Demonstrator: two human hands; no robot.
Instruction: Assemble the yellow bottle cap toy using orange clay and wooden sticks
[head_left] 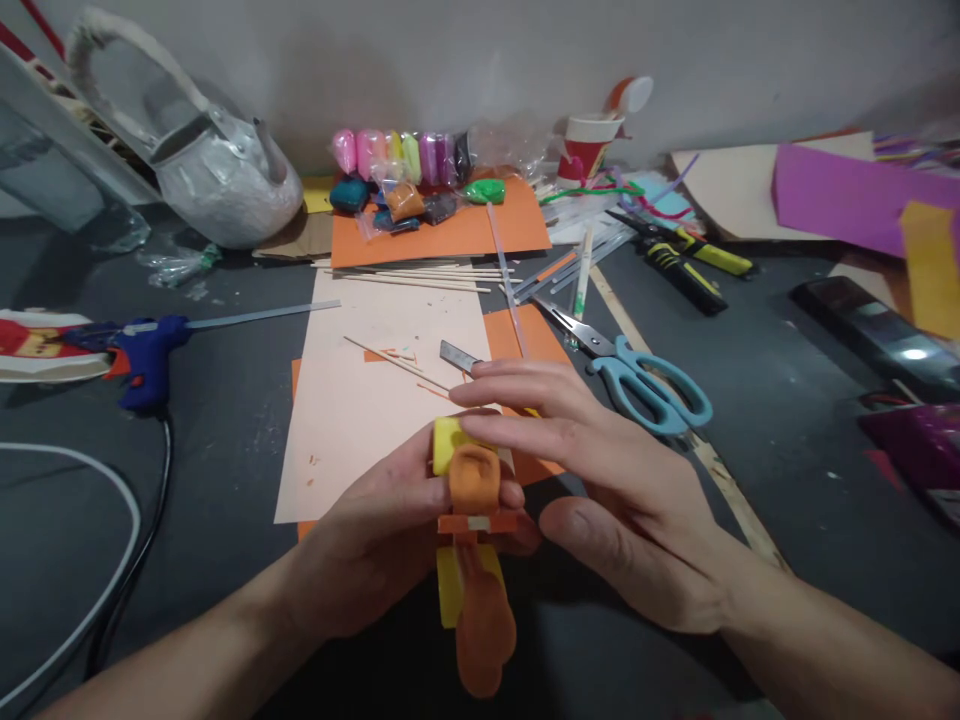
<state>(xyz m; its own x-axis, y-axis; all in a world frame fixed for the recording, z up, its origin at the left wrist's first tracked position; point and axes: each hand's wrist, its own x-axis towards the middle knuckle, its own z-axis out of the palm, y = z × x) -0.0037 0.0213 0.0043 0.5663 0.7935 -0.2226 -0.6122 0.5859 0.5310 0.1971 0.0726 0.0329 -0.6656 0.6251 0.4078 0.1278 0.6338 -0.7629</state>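
Note:
My left hand (375,510) is closed around a small craft figure (476,485). It has an orange clay piece with a dent on top, a yellow block (445,447) beside it, and an orange strip across its middle. A rounded orange lobe (484,635) and another yellow piece hang below. Over the figure, my right hand (615,470) reaches in with fingers stretched out; a fingertip is at the yellow block, though I cannot tell if it presses. Just beyond the fingers a cutter blade (457,356) and thin wooden sticks (397,360) lie on pale paper (322,420).
Blue-handled scissors (652,385) and yellow-black pliers (682,270) lie to the right. On the left are a blue glue gun (150,355) with its cord and a silver kettle (225,180). Packed clay (405,160) sits at the back near a red cup (585,150).

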